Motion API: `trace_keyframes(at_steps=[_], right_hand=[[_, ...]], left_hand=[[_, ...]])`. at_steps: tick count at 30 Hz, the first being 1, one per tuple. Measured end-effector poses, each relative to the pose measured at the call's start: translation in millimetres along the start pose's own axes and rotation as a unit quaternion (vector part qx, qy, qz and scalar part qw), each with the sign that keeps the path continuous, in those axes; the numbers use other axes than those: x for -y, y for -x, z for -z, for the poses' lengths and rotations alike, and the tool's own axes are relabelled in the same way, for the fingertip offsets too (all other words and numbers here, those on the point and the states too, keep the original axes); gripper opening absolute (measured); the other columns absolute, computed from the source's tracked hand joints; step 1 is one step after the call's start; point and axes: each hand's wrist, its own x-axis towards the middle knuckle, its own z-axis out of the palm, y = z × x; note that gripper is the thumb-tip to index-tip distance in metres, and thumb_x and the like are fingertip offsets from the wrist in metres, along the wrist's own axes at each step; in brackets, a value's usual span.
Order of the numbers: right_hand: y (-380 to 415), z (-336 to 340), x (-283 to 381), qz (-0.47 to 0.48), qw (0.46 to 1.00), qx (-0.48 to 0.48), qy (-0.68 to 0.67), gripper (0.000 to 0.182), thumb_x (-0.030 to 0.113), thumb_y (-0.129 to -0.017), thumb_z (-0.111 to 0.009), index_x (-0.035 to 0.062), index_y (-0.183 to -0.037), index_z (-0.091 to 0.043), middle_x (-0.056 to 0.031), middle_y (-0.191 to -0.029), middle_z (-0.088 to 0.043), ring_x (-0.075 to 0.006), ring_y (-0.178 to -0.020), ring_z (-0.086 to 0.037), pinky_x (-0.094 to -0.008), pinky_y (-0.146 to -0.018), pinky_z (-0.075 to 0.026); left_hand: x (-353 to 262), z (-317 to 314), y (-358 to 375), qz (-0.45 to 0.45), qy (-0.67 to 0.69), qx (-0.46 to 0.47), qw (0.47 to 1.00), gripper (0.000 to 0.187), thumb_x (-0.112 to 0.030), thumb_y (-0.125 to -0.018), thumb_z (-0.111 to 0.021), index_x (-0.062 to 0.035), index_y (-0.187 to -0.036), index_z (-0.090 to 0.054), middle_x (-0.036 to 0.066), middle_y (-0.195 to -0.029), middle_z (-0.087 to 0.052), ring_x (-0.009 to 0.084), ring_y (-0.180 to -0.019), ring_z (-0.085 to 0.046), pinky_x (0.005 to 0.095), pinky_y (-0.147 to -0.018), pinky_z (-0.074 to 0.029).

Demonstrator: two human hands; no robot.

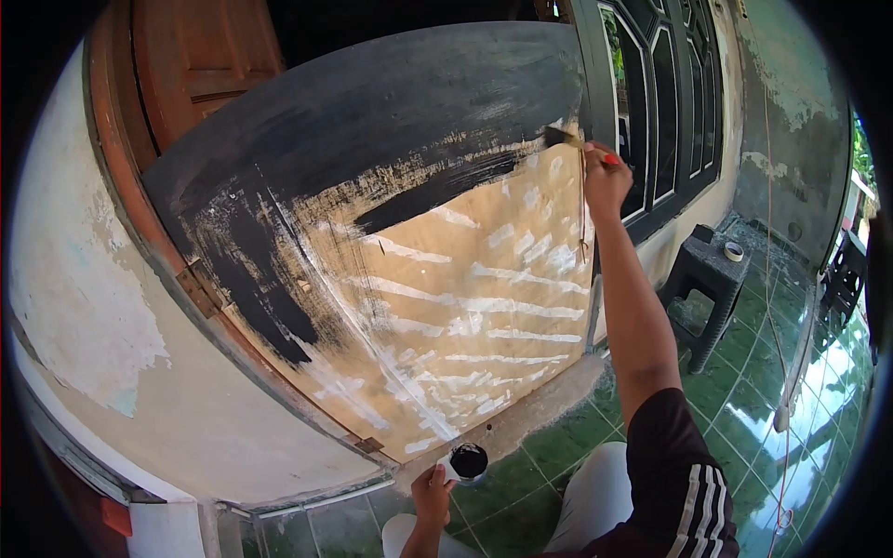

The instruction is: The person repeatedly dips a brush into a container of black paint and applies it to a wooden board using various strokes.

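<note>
My right hand (609,181) is closed around the handle of a paintbrush (567,139), which has dark bristles and a red patch on its handle. The bristles touch a wooden panel (521,242) near its right edge. Black paint covers the panel's upper part and a strip down its left side; below, bare light wood shows white streaks. Down at the panel's foot, my left hand (432,495) grips a small white cup (468,461) of black paint by its side.
A dark stool (704,284) carrying a roll of tape (734,251) stands at right on green floor tiles (521,498). A dark-framed window (662,102) adjoins the panel. Peeling wall (84,307) and a brown door (209,65) are at left. A thin cord (774,325) hangs at right.
</note>
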Motion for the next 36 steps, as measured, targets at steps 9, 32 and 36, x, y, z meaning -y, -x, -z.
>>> trace_keyframes(at_steps=[9,32,36], right_hand=[[132,-73,56,0.257,0.961,0.053,0.083,0.021,-0.004,-0.08,-0.072,0.0104,-0.096,-0.072,-0.0111,-0.089,-0.071,-0.0312,-0.08,-0.069,-0.0388,-0.07,-0.055],[57,-52,29,0.196,0.979,-0.032,0.057,0.021,-0.007,-0.084,-0.068,0.0087,-0.097,-0.076,-0.0073,-0.096,-0.076,-0.0198,-0.077,-0.07,-0.0302,-0.07,-0.054],[151,-100,97,0.255,0.961,0.071,0.086,0.013,0.003,-0.083,-0.076,0.0085,-0.095,-0.074,-0.0114,-0.083,-0.069,-0.0293,-0.072,-0.067,-0.0349,-0.066,-0.054]], left_hand=[[5,-1,1,0.0,0.001,-0.018,1.0,0.036,-0.018,-0.103,-0.062,0.0138,-0.119,-0.063,0.016,-0.11,-0.066,0.0236,-0.096,-0.068,0.0387,-0.086,-0.061],[13,-8,8,0.011,0.009,-0.019,1.0,0.036,-0.019,-0.103,-0.061,0.0139,-0.118,-0.064,0.017,-0.109,-0.068,0.0237,-0.097,-0.068,0.0383,-0.087,-0.061],[13,-11,1,0.017,0.014,-0.021,1.0,0.036,-0.018,-0.104,-0.061,0.0141,-0.119,-0.064,0.017,-0.109,-0.067,0.0243,-0.098,-0.068,0.039,-0.088,-0.061]])
